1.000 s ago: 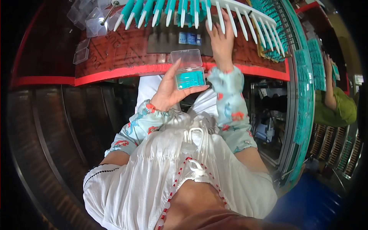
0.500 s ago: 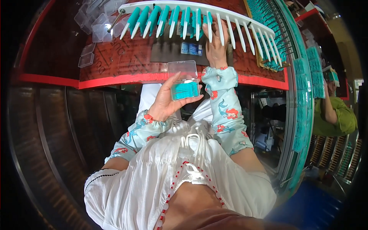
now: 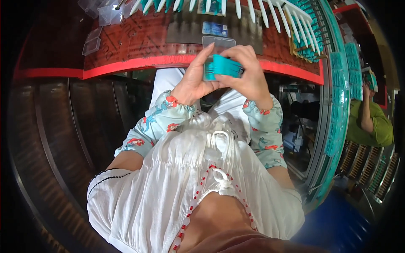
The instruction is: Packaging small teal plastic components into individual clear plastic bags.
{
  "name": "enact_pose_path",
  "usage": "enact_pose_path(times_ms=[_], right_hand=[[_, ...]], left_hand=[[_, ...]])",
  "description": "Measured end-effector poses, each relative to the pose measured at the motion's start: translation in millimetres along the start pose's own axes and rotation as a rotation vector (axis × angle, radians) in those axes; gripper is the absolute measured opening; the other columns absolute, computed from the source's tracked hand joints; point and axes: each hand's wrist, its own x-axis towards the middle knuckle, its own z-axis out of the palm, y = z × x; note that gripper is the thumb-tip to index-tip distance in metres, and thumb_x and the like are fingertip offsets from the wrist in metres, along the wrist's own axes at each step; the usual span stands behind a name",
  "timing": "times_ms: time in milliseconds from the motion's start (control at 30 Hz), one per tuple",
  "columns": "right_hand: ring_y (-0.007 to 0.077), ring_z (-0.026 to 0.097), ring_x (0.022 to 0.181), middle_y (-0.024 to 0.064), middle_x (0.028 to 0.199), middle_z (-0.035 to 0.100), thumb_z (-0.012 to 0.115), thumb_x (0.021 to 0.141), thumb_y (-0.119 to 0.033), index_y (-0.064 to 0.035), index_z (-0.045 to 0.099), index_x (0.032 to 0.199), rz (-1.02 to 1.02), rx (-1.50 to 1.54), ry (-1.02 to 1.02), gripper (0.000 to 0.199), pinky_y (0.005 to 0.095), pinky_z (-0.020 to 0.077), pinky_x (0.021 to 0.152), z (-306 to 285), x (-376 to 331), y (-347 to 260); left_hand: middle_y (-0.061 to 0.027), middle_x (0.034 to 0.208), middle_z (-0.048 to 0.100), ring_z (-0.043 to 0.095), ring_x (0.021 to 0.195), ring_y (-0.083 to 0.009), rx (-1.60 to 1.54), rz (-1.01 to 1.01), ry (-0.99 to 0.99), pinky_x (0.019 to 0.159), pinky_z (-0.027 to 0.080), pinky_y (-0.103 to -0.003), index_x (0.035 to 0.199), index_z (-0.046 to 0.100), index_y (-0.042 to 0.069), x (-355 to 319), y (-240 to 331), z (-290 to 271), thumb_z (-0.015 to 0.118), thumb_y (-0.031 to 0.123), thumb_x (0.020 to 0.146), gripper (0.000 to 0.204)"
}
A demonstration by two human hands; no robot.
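Note:
My left hand (image 3: pixel 190 82) cradles a clear plastic box (image 3: pixel 219 42) from its left side and below, thumb up along the edge. The hinged lid stands raised on the far side. A thick stack of thin teal plastic picks (image 3: pixel 224 66) sits at the box. Around the stack's right end, the fingers and thumb of my right hand (image 3: pixel 252 78) are closed, fingers above and thumb below. How deep the stack lies in the box, and any picks beneath it, I cannot make out.
Beyond my hands is a dark red table (image 3: pixel 126 50) with a bright red edge. A white pronged rack (image 3: pixel 274 17) carries teal bundles on its left prongs. Clear boxes (image 3: pixel 112 14) lie far left, a blue-white card (image 3: pixel 214 28) ahead. A person in green (image 3: pixel 371 122) works at right.
My right hand has come back from the rack and now grips a teal stack at the box. My left hand with the box has moved up and right. The rack sits higher in view.

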Motion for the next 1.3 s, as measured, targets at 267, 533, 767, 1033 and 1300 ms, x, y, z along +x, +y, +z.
enact_pose_path(times_ms=[267, 533, 767, 1033, 1300], right_hand=[[0.0342, 0.048, 0.121, 0.0188, 0.128, 0.052, 0.066, 0.073, -0.039, 0.0022, 0.049, 0.128, -0.189, -0.709, -0.040, 0.071, 0.0452, 0.0340, 0.106, 32.6, -34.1, 12.0], [0.0284, 0.055, 0.115, 0.0202, 0.125, 0.054, 0.059, 0.092, -0.022, 0.0035, 0.046, 0.130, 0.116, -0.059, 0.529, 0.048, 0.0363, 0.0436, 0.096, 14.1, -49.7, 32.0], [0.0187, 0.058, 0.111, 0.0103, 0.112, 0.065, 0.070, 0.082, -0.007, 0.0002, 0.064, 0.107, 0.109, 0.272, 0.300, 0.026, 0.0295, 0.0453, 0.092, -3.3, -69.6, 21.8], [0.0179, 0.058, 0.108, 0.0123, 0.120, 0.059, 0.067, 0.087, -0.006, 0.0030, 0.063, 0.112, 0.223, 0.596, 0.437, 0.027, 0.0282, 0.0475, 0.089, -2.2, -103.5, 28.8], [0.0130, 0.056, 0.080, 0.0112, 0.094, 0.059, 0.055, 0.097, -0.020, 0.0021, 0.054, 0.106, 0.278, 0.114, 0.525, 0.024, 0.0272, 0.0465, 0.066, 19.4, -113.3, 12.3]], left_hand=[[-0.0077, 0.115, 0.063, 0.063, 0.104, -0.0223, 0.076, 0.080, 0.088, 0.086, 0.055, -0.041, 0.120, 0.056, 0.011, 8.5, -23.2, -10.4, 0.045, 0.059, 0.092, 0.056], [-0.0144, 0.126, 0.056, 0.054, 0.115, -0.0364, 0.024, -0.092, -0.081, 0.098, 0.041, -0.061, 0.129, 0.050, 0.005, 9.5, -32.8, 0.2, 0.046, 0.070, 0.085, 0.078], [-0.0165, 0.125, 0.053, 0.054, 0.114, -0.0352, 0.000, -0.209, 0.012, 0.095, 0.043, -0.061, 0.132, 0.044, 0.011, 14.4, -42.4, 8.0, 0.048, 0.077, 0.075, 0.088], [-0.0111, 0.123, 0.054, 0.058, 0.106, -0.0203, 1.531, 0.857, -0.183, 0.093, 0.045, -0.032, 0.121, 0.053, 0.002, 17.8, -42.5, 7.0, 0.075, 0.011, 0.079, 0.048], [-0.0038, 0.100, 0.060, 0.058, 0.094, -0.0125, 1.131, 0.226, -0.134, 0.084, 0.047, -0.027, 0.109, 0.056, 0.001, 11.9, -39.4, 1.8, 0.067, 0.013, 0.088, 0.026]])
